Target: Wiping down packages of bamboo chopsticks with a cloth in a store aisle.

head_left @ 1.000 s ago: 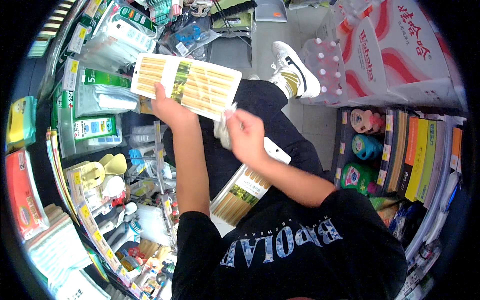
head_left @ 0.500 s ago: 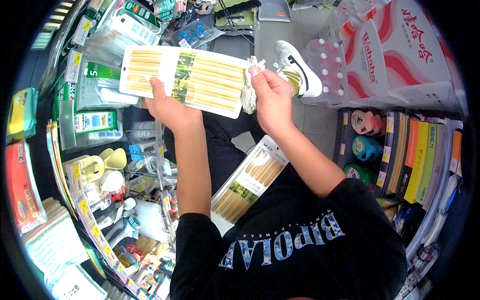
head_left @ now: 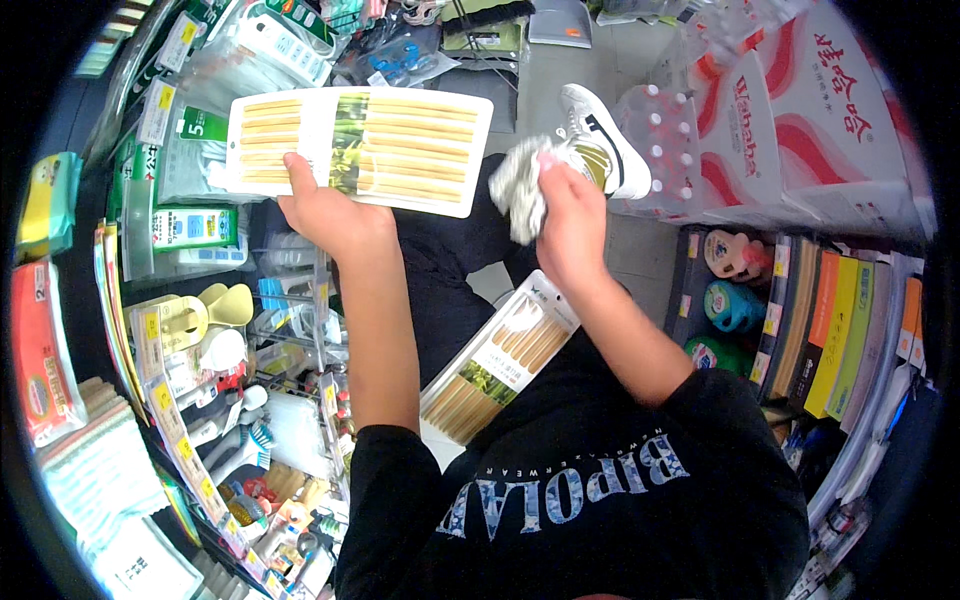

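Note:
My left hand (head_left: pixel 335 213) grips a flat pack of chopsticks (head_left: pixel 415 150) by its lower edge, thumb on the front. The pack lies sideways, showing pale wooden sticks and a green bamboo picture band. To its right, apart from it, my right hand (head_left: pixel 572 215) is closed on a crumpled whitish cloth (head_left: pixel 518 188), slightly blurred. A second pack of chopsticks (head_left: pixel 500 358) rests slanted across my lap, below and between my forearms; neither hand touches it.
Shelves with hanging packages and a yellow scoop (head_left: pixel 230 305) line the left. On the right stand red-and-white cartons (head_left: pixel 800 130), wrapped bottles (head_left: pixel 655 150) and a shelf of upright notebooks (head_left: pixel 830 330). A dustpan (head_left: pixel 560 22) lies at the far side, beyond my white shoe (head_left: pixel 610 140).
My right hand has drawn the cloth away from the pack's right end, moving right and slightly down. The pack in my left hand has shifted a little left and levelled.

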`<state>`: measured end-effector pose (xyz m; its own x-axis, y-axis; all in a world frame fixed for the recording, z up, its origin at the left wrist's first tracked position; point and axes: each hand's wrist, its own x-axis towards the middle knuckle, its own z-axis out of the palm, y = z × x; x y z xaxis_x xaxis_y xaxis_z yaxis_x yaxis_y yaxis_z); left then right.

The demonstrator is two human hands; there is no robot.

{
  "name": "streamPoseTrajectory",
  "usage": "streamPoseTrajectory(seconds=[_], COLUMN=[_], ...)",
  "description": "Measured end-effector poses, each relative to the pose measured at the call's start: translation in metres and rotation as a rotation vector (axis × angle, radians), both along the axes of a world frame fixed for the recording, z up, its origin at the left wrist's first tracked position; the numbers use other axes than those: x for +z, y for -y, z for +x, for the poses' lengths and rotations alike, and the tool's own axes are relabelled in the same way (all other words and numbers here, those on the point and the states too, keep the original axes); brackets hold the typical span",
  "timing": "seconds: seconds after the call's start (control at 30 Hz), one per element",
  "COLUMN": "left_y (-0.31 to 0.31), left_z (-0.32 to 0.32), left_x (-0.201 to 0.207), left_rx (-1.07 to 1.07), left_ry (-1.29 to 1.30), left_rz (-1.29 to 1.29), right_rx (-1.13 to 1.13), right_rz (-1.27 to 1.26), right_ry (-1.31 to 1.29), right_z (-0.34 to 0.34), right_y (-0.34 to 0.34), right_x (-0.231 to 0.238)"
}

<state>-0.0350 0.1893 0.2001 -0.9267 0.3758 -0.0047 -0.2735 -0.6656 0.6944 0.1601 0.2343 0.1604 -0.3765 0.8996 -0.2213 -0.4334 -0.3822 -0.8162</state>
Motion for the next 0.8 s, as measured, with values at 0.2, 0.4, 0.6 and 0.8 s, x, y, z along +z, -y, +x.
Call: streamPoseTrajectory(seconds=[0.2,0.4,0.6,0.8], left_y=[-0.007,-0.018,-0.012,-0.021], left_z=[0.027,0.009,0.009,0.038], left_x=[0.003,0.009,0.027,0.017], left_rx=[0.019,0.054,0.091,0.032], left_ry=[-0.107,-0.042,-0.135,-0.14], left_rz=[-0.046,-0.006,-0.054,0.003], right_rx=[-0.05,0.243,0.073,0.001], right_rz=[0.158,0.802,0.37,0.212], right_ry=[-0.087,0.398,0.447,-0.082], right_z=[-0.032,-0.005,0.03,-0.019], right_y=[-0.018,0.034,-0.017,-0.045], right_x=[0.018,-0.004,-0.005,0.018])
